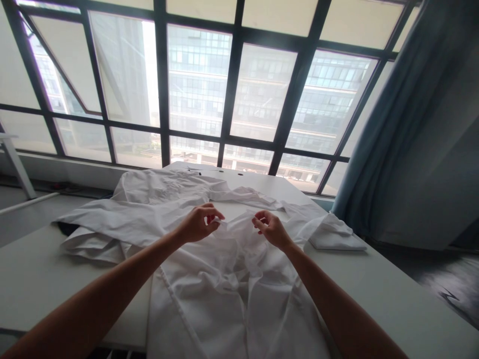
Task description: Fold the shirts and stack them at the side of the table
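Observation:
A white coat [209,294] lies spread and rumpled, its lower part hanging toward me over the near table edge. My left hand [200,223] pinches a thin edge of its cloth between thumb and fingers. Across from it, my right hand [271,228] grips another part of the same upper edge. Between the two hands the fabric is lifted a little and drawn loosely across. Folds and creases gather just below, and the cloth inside the fingertips is mostly hidden.
More white cloth [164,187] is heaped at the back left of the white table [377,286]. At the right lies a folded white cloth [337,237]. Large windows [198,85] stand behind, and a blue-grey curtain [392,124] hangs at right.

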`<state>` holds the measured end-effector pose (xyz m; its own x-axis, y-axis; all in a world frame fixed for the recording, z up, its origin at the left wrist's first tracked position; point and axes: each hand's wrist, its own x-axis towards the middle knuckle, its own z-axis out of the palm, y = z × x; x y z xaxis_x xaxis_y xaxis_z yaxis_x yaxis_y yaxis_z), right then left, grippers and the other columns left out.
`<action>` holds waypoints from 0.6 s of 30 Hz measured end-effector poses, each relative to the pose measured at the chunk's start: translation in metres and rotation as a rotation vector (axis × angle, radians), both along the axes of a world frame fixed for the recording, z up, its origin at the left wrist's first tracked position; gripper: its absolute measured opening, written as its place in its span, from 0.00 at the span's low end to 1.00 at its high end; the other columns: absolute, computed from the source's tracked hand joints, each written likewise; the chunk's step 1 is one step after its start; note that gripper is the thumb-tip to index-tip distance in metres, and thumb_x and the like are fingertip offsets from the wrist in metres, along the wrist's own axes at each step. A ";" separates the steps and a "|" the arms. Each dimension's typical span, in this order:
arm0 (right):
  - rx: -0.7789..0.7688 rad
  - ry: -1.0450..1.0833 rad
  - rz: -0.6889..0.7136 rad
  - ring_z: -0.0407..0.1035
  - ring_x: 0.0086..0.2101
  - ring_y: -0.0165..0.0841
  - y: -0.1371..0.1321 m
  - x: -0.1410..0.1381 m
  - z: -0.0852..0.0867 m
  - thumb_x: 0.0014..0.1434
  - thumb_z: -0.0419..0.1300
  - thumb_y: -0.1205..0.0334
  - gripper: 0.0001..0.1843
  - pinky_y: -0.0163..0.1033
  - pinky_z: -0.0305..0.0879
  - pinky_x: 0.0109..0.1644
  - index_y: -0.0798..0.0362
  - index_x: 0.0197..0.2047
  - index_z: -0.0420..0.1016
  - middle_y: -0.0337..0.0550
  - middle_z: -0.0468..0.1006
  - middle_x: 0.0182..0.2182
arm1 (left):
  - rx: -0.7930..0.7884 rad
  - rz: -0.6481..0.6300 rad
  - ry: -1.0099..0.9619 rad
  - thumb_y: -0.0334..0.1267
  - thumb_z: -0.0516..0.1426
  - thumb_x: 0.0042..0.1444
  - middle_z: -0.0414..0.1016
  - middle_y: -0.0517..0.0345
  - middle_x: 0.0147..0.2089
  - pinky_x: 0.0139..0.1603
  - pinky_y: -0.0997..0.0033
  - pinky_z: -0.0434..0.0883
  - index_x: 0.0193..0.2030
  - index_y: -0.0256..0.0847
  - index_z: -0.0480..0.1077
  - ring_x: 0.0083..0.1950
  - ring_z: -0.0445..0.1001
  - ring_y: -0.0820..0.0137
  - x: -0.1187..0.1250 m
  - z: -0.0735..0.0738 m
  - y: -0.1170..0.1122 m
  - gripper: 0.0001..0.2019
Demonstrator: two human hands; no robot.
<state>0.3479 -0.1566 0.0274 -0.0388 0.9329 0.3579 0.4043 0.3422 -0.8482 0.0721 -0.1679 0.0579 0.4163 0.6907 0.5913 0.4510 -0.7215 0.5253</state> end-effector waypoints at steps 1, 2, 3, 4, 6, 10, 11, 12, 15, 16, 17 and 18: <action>-0.004 -0.003 -0.001 0.70 0.29 0.33 0.000 0.000 0.000 0.49 0.64 0.43 0.21 0.37 0.72 0.27 0.52 0.36 0.69 0.39 0.72 0.27 | 0.002 -0.003 0.015 0.36 0.60 0.51 0.70 0.58 0.32 0.34 0.74 0.68 0.37 0.40 0.79 0.29 0.68 0.73 0.000 0.000 0.000 0.07; -0.006 -0.004 0.001 0.70 0.28 0.33 0.001 0.000 -0.001 0.49 0.64 0.44 0.21 0.37 0.72 0.28 0.52 0.35 0.68 0.39 0.72 0.27 | 0.006 -0.003 0.027 0.38 0.62 0.51 0.70 0.57 0.32 0.34 0.74 0.68 0.36 0.40 0.79 0.30 0.69 0.72 -0.001 -0.001 0.000 0.07; -0.005 -0.006 0.003 0.70 0.28 0.32 0.002 0.001 -0.001 0.49 0.64 0.44 0.21 0.37 0.71 0.28 0.52 0.34 0.67 0.39 0.71 0.27 | 0.013 0.005 0.035 0.41 0.64 0.51 0.71 0.57 0.33 0.35 0.73 0.68 0.35 0.40 0.78 0.30 0.69 0.72 -0.001 -0.001 0.000 0.08; 0.001 -0.008 0.005 0.69 0.27 0.31 0.003 0.002 -0.002 0.49 0.64 0.44 0.21 0.37 0.71 0.28 0.52 0.34 0.66 0.38 0.71 0.27 | 0.020 0.023 0.039 0.43 0.64 0.51 0.71 0.57 0.33 0.35 0.72 0.67 0.33 0.39 0.78 0.30 0.70 0.72 -0.001 -0.001 0.000 0.09; 0.029 -0.022 0.000 0.68 0.26 0.30 0.004 0.003 -0.003 0.49 0.64 0.44 0.20 0.37 0.70 0.28 0.51 0.31 0.65 0.37 0.70 0.27 | 0.036 0.081 0.035 0.45 0.64 0.52 0.71 0.57 0.33 0.35 0.72 0.67 0.29 0.39 0.75 0.29 0.69 0.72 -0.002 -0.001 0.000 0.11; 0.135 -0.116 -0.029 0.67 0.27 0.31 0.001 0.002 -0.001 0.50 0.63 0.47 0.17 0.37 0.68 0.30 0.51 0.31 0.66 0.38 0.70 0.26 | 0.123 0.200 0.055 0.42 0.62 0.55 0.71 0.57 0.32 0.34 0.72 0.65 0.29 0.39 0.71 0.28 0.67 0.72 -0.004 -0.001 0.001 0.10; 0.157 -0.162 -0.040 0.67 0.27 0.32 -0.001 0.000 0.000 0.50 0.63 0.49 0.15 0.37 0.68 0.31 0.51 0.32 0.67 0.38 0.71 0.26 | 0.152 0.227 0.081 0.42 0.61 0.56 0.71 0.57 0.32 0.33 0.72 0.64 0.29 0.40 0.71 0.28 0.67 0.72 -0.004 -0.001 0.001 0.09; 0.175 -0.216 -0.054 0.67 0.27 0.32 -0.004 -0.001 0.002 0.51 0.62 0.51 0.14 0.37 0.67 0.31 0.51 0.34 0.68 0.38 0.71 0.25 | 0.176 0.252 0.115 0.41 0.60 0.57 0.71 0.57 0.32 0.33 0.73 0.63 0.29 0.40 0.71 0.29 0.67 0.71 -0.005 -0.001 0.001 0.09; 0.226 -0.413 -0.099 0.67 0.25 0.32 -0.012 -0.006 0.007 0.54 0.59 0.58 0.08 0.36 0.63 0.32 0.52 0.37 0.70 0.38 0.72 0.24 | 0.220 0.329 0.215 0.40 0.58 0.58 0.73 0.57 0.33 0.32 0.73 0.61 0.31 0.41 0.71 0.30 0.69 0.70 -0.009 0.001 0.002 0.07; 0.249 -0.487 -0.123 0.67 0.25 0.33 -0.014 -0.007 0.009 0.55 0.58 0.60 0.07 0.36 0.63 0.33 0.52 0.37 0.71 0.39 0.73 0.24 | 0.229 0.352 0.248 0.39 0.59 0.58 0.73 0.56 0.34 0.33 0.73 0.62 0.32 0.41 0.72 0.32 0.70 0.68 -0.010 0.001 0.003 0.06; 0.272 -0.563 -0.157 0.68 0.26 0.33 -0.016 -0.008 0.012 0.55 0.57 0.63 0.06 0.36 0.61 0.34 0.52 0.38 0.71 0.40 0.74 0.25 | 0.235 0.376 0.281 0.38 0.59 0.57 0.74 0.56 0.34 0.33 0.73 0.62 0.33 0.42 0.72 0.33 0.71 0.67 -0.012 0.002 0.005 0.04; 0.293 -0.639 -0.203 0.69 0.28 0.34 -0.017 -0.009 0.014 0.55 0.56 0.66 0.06 0.36 0.60 0.34 0.52 0.38 0.71 0.41 0.75 0.26 | 0.233 0.401 0.314 0.37 0.59 0.56 0.74 0.55 0.34 0.34 0.73 0.62 0.34 0.42 0.72 0.34 0.72 0.66 -0.014 0.002 0.007 0.03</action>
